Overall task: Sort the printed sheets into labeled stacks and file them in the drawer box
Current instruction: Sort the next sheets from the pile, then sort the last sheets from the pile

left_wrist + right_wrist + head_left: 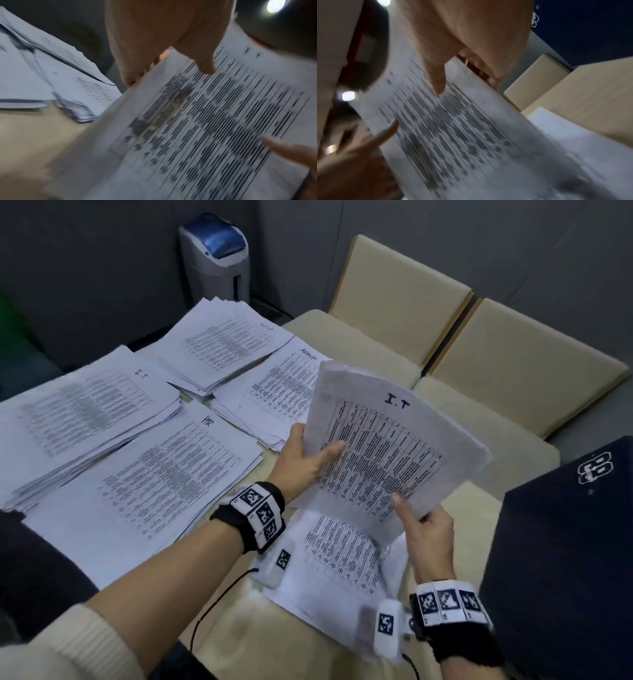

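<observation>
Both hands hold up a thick bundle of printed sheets [387, 440] marked "I.T", tilted above the table. My left hand [305, 457] grips its left edge, thumb on the printed face [197, 121]. My right hand [424, 522] pinches the lower right corner, thumb on top [436, 81]. Sorted stacks lie to the left: an "I.T" stack [89, 412], an "HR" stack [161, 481], an "Admin" stack [274, 395] and one more stack [222, 344] behind. More loose sheets [339, 556] lie under the raised bundle. The dark blue box [561, 559] stands at the right.
The beige table [342, 344] runs to cream chair backs [404, 299] at the far right. A grey and blue bin [215, 258] stands on the floor behind the table. A black cable [219, 601] trails from my left wrist band.
</observation>
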{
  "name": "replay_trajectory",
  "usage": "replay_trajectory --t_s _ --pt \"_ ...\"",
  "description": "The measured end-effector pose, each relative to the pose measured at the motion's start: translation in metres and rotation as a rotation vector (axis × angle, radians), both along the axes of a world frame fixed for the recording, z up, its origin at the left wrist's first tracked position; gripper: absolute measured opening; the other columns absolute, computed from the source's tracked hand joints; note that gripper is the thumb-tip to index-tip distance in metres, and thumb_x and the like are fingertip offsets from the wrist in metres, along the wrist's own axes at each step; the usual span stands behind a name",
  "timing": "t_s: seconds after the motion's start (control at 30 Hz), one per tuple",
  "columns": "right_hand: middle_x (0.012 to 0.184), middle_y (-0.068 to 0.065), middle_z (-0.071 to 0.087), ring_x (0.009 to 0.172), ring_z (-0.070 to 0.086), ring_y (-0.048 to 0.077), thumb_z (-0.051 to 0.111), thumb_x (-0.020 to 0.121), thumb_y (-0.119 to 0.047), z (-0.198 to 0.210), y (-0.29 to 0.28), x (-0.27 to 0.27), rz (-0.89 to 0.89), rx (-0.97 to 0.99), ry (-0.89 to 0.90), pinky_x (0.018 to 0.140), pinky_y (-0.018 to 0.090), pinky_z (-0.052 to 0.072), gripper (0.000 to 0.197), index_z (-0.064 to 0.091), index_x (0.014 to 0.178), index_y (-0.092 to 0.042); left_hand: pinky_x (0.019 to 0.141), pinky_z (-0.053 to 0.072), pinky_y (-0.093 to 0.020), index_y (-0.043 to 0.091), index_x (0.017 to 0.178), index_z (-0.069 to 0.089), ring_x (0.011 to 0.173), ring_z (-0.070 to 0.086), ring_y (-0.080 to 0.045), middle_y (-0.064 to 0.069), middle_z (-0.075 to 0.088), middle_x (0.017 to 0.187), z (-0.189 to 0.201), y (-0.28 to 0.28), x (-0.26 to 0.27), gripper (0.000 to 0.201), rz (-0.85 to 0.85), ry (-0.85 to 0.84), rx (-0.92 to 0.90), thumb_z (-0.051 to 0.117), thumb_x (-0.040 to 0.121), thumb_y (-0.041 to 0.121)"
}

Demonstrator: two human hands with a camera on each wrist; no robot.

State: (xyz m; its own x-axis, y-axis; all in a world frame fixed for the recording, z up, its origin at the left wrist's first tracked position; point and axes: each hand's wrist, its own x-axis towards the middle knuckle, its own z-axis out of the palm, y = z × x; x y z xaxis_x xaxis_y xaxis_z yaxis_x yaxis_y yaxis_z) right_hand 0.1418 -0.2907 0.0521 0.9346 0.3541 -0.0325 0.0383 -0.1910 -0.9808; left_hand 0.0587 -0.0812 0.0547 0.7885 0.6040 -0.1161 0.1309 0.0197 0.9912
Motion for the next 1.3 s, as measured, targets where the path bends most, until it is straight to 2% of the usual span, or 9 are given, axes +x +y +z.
replay_trajectory --t_s 0.17,0.33,0.5,0.53,0.57,0.63,0.9,1.03,1.3 --pt "0.065 0.003 0.061 0.058 0.054 0.014 0.064 0.088 -0.045 -0.014 0.009 0.002 -0.014 -0.117 -0.003 0.055 0.029 0.046 0.043 0.064 0.078 -0.003 0.081 0.059 -0.049 0.007 0.105 0.067 0.083 0.069 -0.031 -0.015 0.071 0.096 -0.024 0.016 -0.029 0.07 -0.002 0.129 0.106 0.049 0.087 0.072" --pt "0.071 -0.004 0.061 0.062 0.055 0.008 0.063 0.093 -0.035 0.003 0.053 -0.011 0.052 -0.04 0.018 0.056 0.017 0.046 0.028 0.065 0.086 -0.008 0.082 0.056 -0.034 0.02 0.109 0.065 0.086 0.068 -0.01 0.008 0.07 0.097 -0.037 0.046 -0.068 0.03 -0.002 0.16 -0.006 0.056 0.097 0.046" --pt "0.102 -0.012 0.053 0.09 0.049 0.006 0.062 0.091 -0.051 -0.031 0.111 -0.052 0.152 -0.107 0.227 0.097 0.043 0.051 0.061 0.053 0.132 -0.007 0.078 0.056 -0.035 0.018 0.105 0.064 0.09 0.067 -0.024 -0.01 0.07 0.105 -0.045 0.102 -0.118 0.018 0.154 0.249 0.042 0.056 0.099 0.033" --pt "0.127 0.014 0.03 0.118 0.047 0.036 0.057 0.094 -0.049 -0.039 0.121 -0.064 0.155 -0.13 0.294 0.093 0.047 0.052 0.057 0.053 0.129 -0.004 0.078 0.054 -0.036 0.019 0.105 0.063 0.091 0.066 -0.027 -0.013 0.069 0.106 -0.044 0.116 -0.13 0.015 0.18 0.274 0.047 0.056 0.099 0.032" --pt "0.103 0.024 0.064 0.091 0.067 0.03 0.052 0.098 -0.045 -0.047 0.13 -0.076 0.157 -0.129 0.367 0.084 0.045 0.055 0.048 0.057 0.121 -0.003 0.078 0.054 -0.038 0.019 0.108 0.063 0.092 0.066 -0.03 -0.014 0.068 0.105 -0.045 0.133 -0.144 0.017 0.2 0.296 0.044 0.056 0.099 0.031" --pt "0.094 0.021 0.069 0.077 0.067 0.03 0.047 0.101 -0.038 -0.064 0.145 -0.099 0.168 -0.176 0.471 0.069 0.038 0.054 0.038 0.061 0.107 -0.003 0.075 0.055 -0.036 0.012 0.118 0.062 0.087 0.066 -0.027 -0.011 0.068 0.101 -0.045 0.17 -0.175 0.027 0.226 0.35 0.051 0.056 0.1 0.031" --pt "0.092 0.005 0.068 0.091 0.062 0.017 0.067 0.091 -0.03 -0.105 0.179 -0.146 0.409 -0.664 0.367 0.07 0.024 0.043 0.02 0.065 0.09 -0.01 0.096 0.043 -0.04 0.007 0.138 0.048 0.121 0.055 -0.037 -0.02 0.057 0.136 -0.044 0.348 -0.284 0.047 0.361 0.688 0.435 0.046 0.103 0.038" --pt "0.085 0.013 0.07 0.082 0.064 0.024 0.076 0.084 -0.027 -0.109 0.186 -0.151 0.364 -0.719 0.353 0.068 0.029 0.047 0.024 0.065 0.086 -0.005 0.074 0.037 -0.036 0.006 0.114 0.052 0.101 0.059 -0.039 -0.023 0.065 0.112 -0.056 0.414 -0.308 0.042 0.254 0.848 0.584 0.051 0.099 0.045" --pt "0.073 0.014 0.067 0.067 0.06 0.024 0.081 0.078 -0.023 -0.108 0.191 -0.157 0.319 -0.796 0.335 0.063 0.03 0.048 0.028 0.064 0.084 -0.002 0.097 0.037 -0.049 0.006 0.127 0.045 0.117 0.048 -0.036 -0.017 0.051 0.127 -0.06 0.434 -0.276 0.055 0.305 1.091 0.876 0.067 0.087 0.036"
